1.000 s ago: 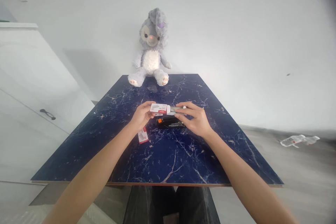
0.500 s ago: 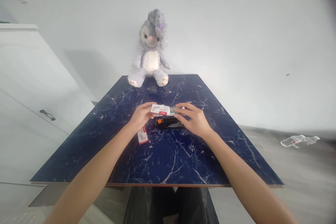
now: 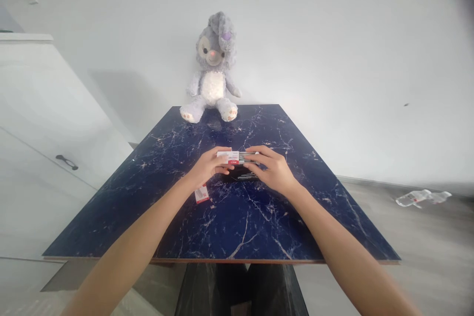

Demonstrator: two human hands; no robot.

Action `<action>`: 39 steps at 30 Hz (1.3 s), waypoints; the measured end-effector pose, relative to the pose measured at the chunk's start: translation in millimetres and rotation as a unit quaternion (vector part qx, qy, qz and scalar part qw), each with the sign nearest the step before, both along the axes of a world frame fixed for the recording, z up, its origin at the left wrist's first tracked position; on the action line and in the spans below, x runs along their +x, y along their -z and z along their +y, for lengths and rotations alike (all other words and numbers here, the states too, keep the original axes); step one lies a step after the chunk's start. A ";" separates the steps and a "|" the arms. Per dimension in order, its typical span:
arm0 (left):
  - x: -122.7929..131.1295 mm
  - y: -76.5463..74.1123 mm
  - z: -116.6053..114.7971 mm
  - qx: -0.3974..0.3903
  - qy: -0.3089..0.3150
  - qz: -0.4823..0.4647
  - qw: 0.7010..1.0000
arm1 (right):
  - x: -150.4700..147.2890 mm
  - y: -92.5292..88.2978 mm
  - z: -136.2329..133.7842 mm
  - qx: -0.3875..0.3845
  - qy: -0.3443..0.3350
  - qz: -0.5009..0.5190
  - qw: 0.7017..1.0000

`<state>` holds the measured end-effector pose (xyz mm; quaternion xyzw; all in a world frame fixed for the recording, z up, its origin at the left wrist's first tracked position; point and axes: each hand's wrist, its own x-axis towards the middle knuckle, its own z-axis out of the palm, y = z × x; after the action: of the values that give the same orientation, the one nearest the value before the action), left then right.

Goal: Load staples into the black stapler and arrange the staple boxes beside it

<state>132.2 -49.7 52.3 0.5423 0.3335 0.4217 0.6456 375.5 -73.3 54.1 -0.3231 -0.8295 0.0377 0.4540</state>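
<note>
My left hand (image 3: 207, 165) is closed around a small white-and-red staple box (image 3: 232, 157), held level above the table. Grey metallic staples (image 3: 247, 157) stick out of the box's right end, and the fingers of my right hand (image 3: 272, 165) pinch them. How far they sit inside the box is hidden. Just below both hands lies a black stapler (image 3: 242, 176), partly covered by my fingers. Another white-and-red box (image 3: 202, 194) lies flat beside my left wrist, its upper end hidden by that hand.
A dark blue marble-patterned table (image 3: 237, 227) spreads under my hands. At its far edge a grey plush rabbit (image 3: 214, 74) sits against the wall. A white cabinet (image 3: 40, 148) stands to the left; clear plastic bottles (image 3: 422, 197) lie on the floor to the right.
My left hand has shifted slightly right with the staple box, which now lines up with the staples in my right hand. The stapler's orange end has become covered.
</note>
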 end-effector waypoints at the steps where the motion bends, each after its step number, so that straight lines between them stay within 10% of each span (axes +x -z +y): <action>1: 2.2 0.3 -2.2 0.006 0.001 0.019 1.000 | -0.8 0.3 -0.5 -0.005 -0.007 0.000 1.000; 27: 7.3 3.5 -5.1 0.080 -0.081 0.080 0.990 | -2.3 -4.5 -0.8 -0.024 0.096 -0.058 0.993; 39: 7.4 4.7 -2.6 0.023 -0.076 0.039 0.996 | -1.3 -9.5 -3.4 -0.129 0.069 0.120 0.982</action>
<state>139.6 -52.3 47.7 0.5458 0.3889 0.4559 0.5857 374.2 -76.7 63.6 -0.4288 -0.7330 0.1511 0.5059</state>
